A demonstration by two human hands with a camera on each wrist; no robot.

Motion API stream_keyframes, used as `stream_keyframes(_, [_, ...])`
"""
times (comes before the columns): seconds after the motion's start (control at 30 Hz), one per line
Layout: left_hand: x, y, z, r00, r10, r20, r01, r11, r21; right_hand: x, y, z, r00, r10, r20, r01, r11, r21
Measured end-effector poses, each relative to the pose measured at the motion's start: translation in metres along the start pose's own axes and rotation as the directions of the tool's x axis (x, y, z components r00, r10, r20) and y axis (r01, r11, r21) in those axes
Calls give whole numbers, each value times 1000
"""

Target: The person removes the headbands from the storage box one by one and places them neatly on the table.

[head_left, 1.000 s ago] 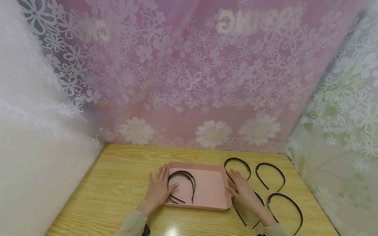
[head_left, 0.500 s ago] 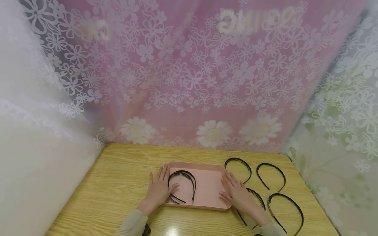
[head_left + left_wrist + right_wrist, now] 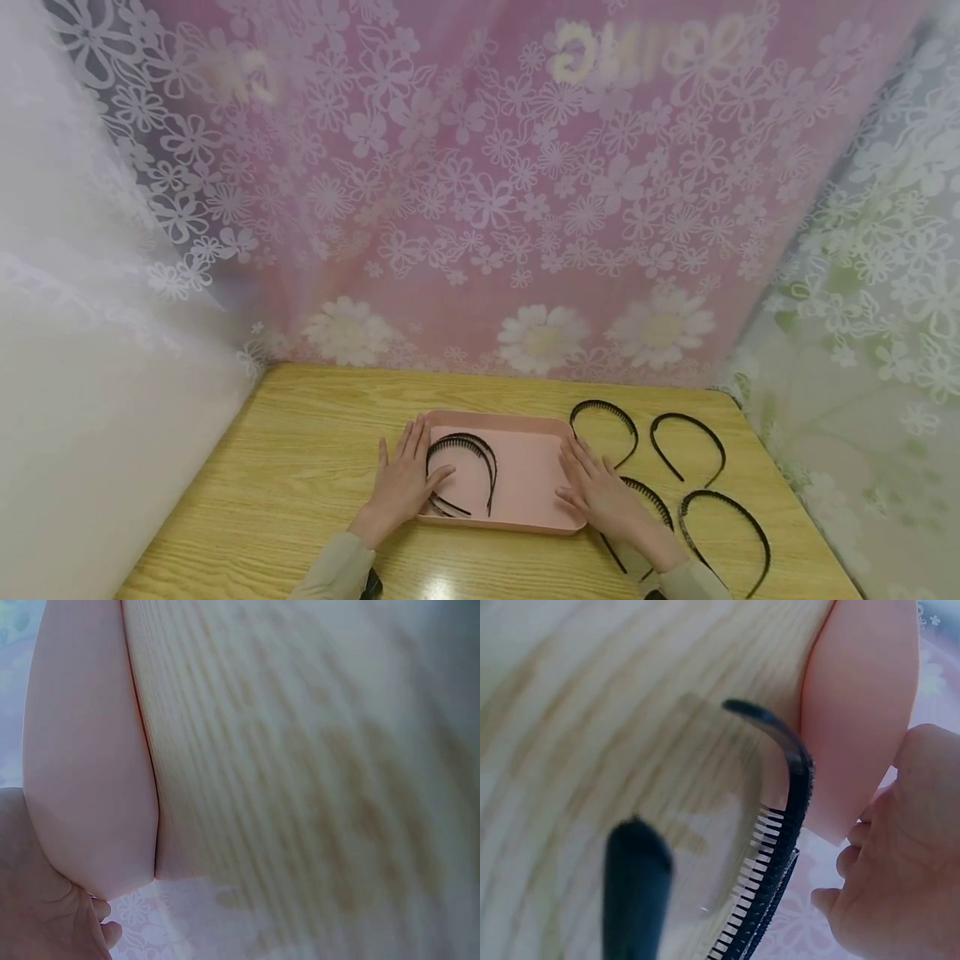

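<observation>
A shallow pink tray (image 3: 528, 483) lies on the wooden table between both hands. Overlapping at its left end are black toothed headbands (image 3: 491, 457), partly covered by my left thumb. My left hand (image 3: 400, 483) rests along the tray's left wall, fingers straight and thumb over the rim. On the opposite side, my right hand (image 3: 606, 498) lies against the right wall with extended fingers, its thumb reaching inside. Under the right forearm a toothed headband (image 3: 658, 497) is partly hidden. The right wrist view shows a black headband (image 3: 799, 784) close beside the tray wall (image 3: 859, 712).
Right of the tray, more black headbands lie on the table: one behind the right hand (image 3: 603, 405), one at the back right (image 3: 693, 420) and one at the front right (image 3: 750, 521). A floral curtain (image 3: 480, 208) hangs behind the table (image 3: 315, 433).
My right hand has moved left from above the headbands onto the tray's right wall, then stayed there. The left hand and the tray look unmoved.
</observation>
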State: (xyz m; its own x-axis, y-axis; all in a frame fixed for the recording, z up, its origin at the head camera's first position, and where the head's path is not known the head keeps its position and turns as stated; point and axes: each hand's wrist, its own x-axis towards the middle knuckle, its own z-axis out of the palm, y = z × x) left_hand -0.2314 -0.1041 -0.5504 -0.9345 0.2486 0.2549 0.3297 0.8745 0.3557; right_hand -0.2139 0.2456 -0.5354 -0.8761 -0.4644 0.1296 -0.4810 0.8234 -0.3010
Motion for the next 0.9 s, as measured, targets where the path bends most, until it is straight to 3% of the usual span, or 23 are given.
stream_keyframes(0.1, [-1, 1, -1, 1000, -8, 10, 8, 1000, -2, -3, 3, 2, 999, -35, -29, 36, 999, 31])
stream_keyframes(0.27, [0, -1, 0, 999, -24, 32, 24, 1000, 3, -3, 9, 8, 996, -52, -66, 52, 999, -6])
stream_keyframes(0.43, [2, -4, 3, 999, -25, 41, 25, 1000, 16, 0, 13, 12, 999, -12, -39, 10, 999, -43])
stream_keyframes(0.7, [5, -8, 2, 999, -11, 53, 13, 999, -36, 0, 17, 16, 1000, 21, -14, -22, 998, -56])
stream_keyframes(0.9, [13, -4, -10, 1000, 18, 20, -16, 998, -64, 0, 19, 16, 1000, 11, -20, -12, 998, -60])
